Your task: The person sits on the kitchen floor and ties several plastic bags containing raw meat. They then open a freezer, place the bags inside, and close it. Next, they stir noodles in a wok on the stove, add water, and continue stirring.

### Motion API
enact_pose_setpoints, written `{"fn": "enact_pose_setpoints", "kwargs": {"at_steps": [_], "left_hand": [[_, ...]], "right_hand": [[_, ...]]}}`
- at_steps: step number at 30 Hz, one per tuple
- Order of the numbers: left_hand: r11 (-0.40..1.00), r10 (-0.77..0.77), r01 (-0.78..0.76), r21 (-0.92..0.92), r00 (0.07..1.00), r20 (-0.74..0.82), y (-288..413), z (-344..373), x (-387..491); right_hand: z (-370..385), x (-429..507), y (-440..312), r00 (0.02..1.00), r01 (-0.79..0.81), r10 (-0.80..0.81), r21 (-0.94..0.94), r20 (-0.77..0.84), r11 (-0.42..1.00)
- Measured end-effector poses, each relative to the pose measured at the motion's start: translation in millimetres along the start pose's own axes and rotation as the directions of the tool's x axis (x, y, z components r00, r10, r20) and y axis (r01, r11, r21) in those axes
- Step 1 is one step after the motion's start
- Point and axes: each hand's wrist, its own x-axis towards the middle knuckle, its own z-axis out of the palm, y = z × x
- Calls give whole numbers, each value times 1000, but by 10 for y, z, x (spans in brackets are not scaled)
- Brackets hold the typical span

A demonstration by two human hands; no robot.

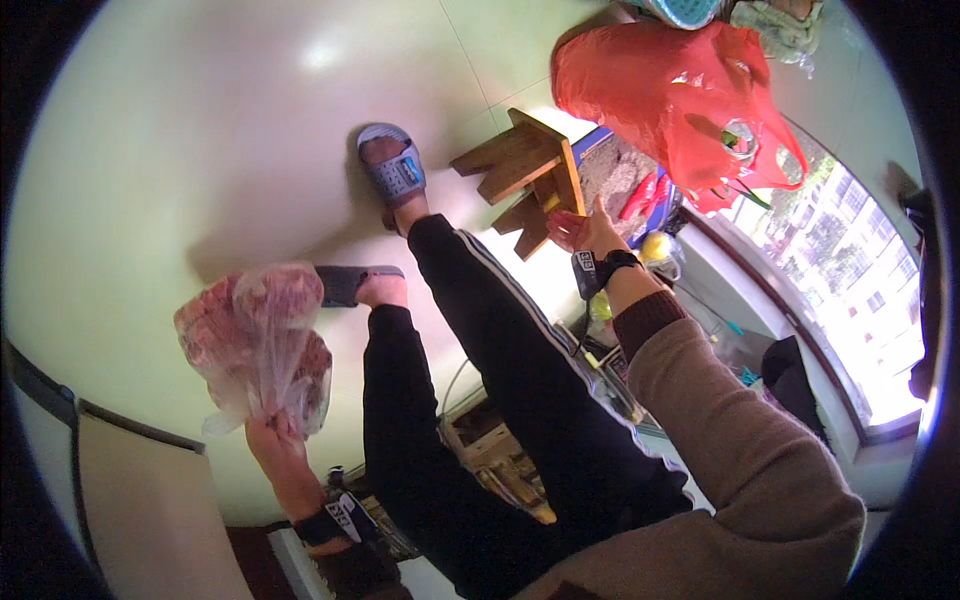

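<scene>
At the lower left, my left hand (281,431) grips the gathered neck of a clear plastic bag of what looks like raw meat (259,330), which hangs over the pale floor. My right hand (574,229) is at the centre right, fingers spread, holding nothing that I can see. Its fingertips are close to a wooden stool (532,161) lying on its side; whether they touch it I cannot tell. Beyond the stool stands a large red plastic bag (660,90) with green leaves showing at its handles.
A blue-edged box (607,172) with a red item lies behind the stool. Right of it is a window (832,240) with a dark frame. My slippered feet (394,161) are on the floor. A beige panel (142,502) stands at the lower left, and wooden pieces (517,480) lie behind my legs.
</scene>
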Motion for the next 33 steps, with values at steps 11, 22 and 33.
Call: {"fn": "enact_pose_setpoints", "kwargs": {"at_steps": [11,22,33], "left_hand": [[946,35,-60,318,996,84,439,477,-248],[839,136,-215,500,972,189,397,220,-168],[963,24,-40,266,998,61,77,141,-92]], "right_hand": [[488,163,121,920,234,-380,639,97,732],[1396,-75,841,661,-159,-549,810,512,564],[1488,-296,654,698,264,-176,-20,694,964]]}}
